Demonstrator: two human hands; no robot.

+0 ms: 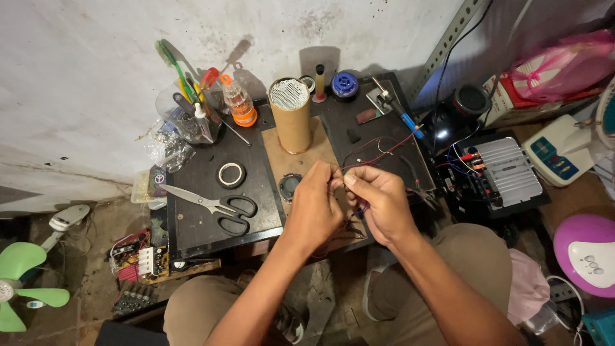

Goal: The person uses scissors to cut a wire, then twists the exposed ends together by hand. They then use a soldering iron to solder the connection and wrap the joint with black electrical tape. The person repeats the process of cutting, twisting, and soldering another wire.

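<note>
The thin red and black wires (375,152) run from the rear of the dark work board (205,192) forward to a point between the two hands, above the board's front edge. The left hand (315,208) is closed to a pinch, with thumb and forefinger gripping the wire ends. The right hand (379,202) is likewise closed to a pinch on the same wires, its fingertips touching those of the left hand.

Just behind the hands lies a brown rectangular cardboard sheet (288,157). On it stands an upright tan cardboard tube with a white mesh top (290,115). Left of the tube stands a small clear bottle with an orange cap and orange base (239,102). A white roll of tape (230,174) and black-handled steel scissors (214,206) lie on the board to the left of the hands. At far right, a pink plastic bag (564,64) rests on a white and red box (506,99).
</note>
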